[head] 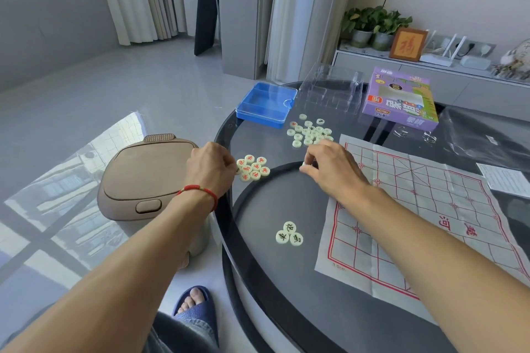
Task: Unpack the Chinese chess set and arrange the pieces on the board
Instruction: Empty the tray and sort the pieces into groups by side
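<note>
A paper chess board [415, 209] with red grid lines lies flat on the right of the round dark table [286, 295]. A loose heap of pale pieces [311, 130] sits beyond my right hand. Several red-lettered pieces [253, 168] are grouped by my left hand [210, 167], whose fingertips touch a piece at the group's left edge. Three black-lettered pieces [289, 233] lie together near the front. My right hand [329, 166] pinches a pale piece [303, 164] just above the table.
A blue plastic case [265, 104], a clear plastic tray [329, 89] and the purple game box [401, 99] stand at the table's far side. A paper slip [504, 180] lies at right. A tan lidded bin [143, 178] stands on the floor at left.
</note>
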Action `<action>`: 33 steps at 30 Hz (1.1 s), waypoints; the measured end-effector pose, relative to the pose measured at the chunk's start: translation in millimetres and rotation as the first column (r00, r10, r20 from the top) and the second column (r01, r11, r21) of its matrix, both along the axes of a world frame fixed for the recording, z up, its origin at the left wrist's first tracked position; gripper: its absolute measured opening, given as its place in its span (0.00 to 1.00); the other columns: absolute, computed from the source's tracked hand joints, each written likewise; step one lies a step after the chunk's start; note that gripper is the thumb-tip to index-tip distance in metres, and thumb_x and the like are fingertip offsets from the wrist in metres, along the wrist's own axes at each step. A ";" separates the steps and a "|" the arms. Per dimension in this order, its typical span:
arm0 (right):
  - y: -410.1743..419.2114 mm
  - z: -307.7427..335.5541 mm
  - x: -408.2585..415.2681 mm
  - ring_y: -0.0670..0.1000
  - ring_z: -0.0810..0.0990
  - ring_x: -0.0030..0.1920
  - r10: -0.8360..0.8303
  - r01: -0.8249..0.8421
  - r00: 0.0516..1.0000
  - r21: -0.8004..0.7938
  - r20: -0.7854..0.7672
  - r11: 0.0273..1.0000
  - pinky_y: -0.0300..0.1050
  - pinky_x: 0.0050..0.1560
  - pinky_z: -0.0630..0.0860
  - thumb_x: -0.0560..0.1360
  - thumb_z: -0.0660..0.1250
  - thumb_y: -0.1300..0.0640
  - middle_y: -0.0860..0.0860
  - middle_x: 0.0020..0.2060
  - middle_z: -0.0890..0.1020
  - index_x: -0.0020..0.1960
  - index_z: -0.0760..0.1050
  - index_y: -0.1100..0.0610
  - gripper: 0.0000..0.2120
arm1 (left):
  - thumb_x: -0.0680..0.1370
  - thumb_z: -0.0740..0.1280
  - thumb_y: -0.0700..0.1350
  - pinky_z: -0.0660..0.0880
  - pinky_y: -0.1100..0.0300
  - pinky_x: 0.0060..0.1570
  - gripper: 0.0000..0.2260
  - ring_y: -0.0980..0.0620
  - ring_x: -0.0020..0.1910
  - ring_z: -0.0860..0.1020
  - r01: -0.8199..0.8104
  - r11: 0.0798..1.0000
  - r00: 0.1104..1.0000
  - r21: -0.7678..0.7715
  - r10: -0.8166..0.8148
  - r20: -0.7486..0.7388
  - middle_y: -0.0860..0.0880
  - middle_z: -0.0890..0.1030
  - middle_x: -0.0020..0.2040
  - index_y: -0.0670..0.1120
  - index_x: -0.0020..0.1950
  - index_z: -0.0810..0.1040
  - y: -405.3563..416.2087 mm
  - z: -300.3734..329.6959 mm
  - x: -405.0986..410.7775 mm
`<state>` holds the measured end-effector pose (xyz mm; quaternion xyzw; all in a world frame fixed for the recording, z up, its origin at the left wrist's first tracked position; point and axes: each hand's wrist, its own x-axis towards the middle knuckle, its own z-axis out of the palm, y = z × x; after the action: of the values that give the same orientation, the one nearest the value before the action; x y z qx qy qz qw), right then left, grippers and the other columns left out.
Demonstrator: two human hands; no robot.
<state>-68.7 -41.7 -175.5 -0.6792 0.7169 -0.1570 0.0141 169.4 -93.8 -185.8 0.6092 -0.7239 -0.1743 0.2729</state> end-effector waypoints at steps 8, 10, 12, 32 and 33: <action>22.6 8.5 10.6 0.54 0.81 0.48 0.072 -0.074 0.996 0.041 0.044 0.996 0.46 0.50 0.77 0.76 0.72 0.56 0.51 0.43 0.83 0.48 0.82 0.55 0.03 | 0.75 0.70 0.40 0.82 0.49 0.44 0.05 0.43 0.44 0.81 0.002 0.996 0.993 0.090 -0.013 0.115 0.45 0.84 0.41 0.45 0.43 0.86 18.7 10.4 1.1; 31.2 11.2 11.9 0.52 0.82 0.47 0.080 -0.088 0.990 0.060 0.117 0.994 0.47 0.51 0.79 0.75 0.71 0.56 0.49 0.42 0.84 0.48 0.82 0.54 0.03 | 0.74 0.72 0.41 0.82 0.51 0.45 0.04 0.46 0.43 0.81 0.052 0.988 0.987 0.147 -0.073 0.143 0.46 0.83 0.40 0.46 0.40 0.85 36.3 14.3 1.0; 39.1 13.6 11.1 0.49 0.84 0.43 0.069 -0.087 0.972 0.070 0.225 0.994 0.46 0.49 0.82 0.76 0.72 0.57 0.48 0.39 0.85 0.47 0.83 0.53 0.02 | 0.73 0.74 0.43 0.80 0.55 0.43 0.03 0.48 0.42 0.81 0.135 0.972 0.976 0.193 -0.164 0.142 0.48 0.83 0.40 0.47 0.40 0.86 56.4 17.8 -3.3; 67.0 23.1 28.3 0.56 0.87 0.41 -0.002 -0.205 0.594 0.154 0.804 0.967 0.45 0.45 0.84 0.77 0.73 0.65 0.57 0.38 0.87 0.50 0.83 0.62 0.03 | 0.78 0.71 0.48 0.72 0.74 0.32 0.04 0.61 0.35 0.80 0.356 0.923 0.932 0.146 -0.340 -0.126 0.55 0.83 0.38 0.50 0.48 0.85 87.4 27.4 -25.6; 67.2 22.4 32.0 0.55 0.87 0.41 0.006 -0.201 0.577 0.135 0.817 0.970 0.45 0.44 0.84 0.77 0.73 0.64 0.57 0.38 0.87 0.50 0.83 0.62 0.03 | 0.78 0.72 0.48 0.73 0.73 0.33 0.04 0.61 0.33 0.81 0.361 0.922 0.925 0.140 -0.334 -0.183 0.54 0.84 0.37 0.49 0.48 0.85 87.8 27.5 -25.8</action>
<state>-36.7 25.5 -153.0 -0.5675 0.6023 -0.3707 0.4215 143.6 -6.0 -158.3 0.4765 -0.7794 -0.3286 0.2398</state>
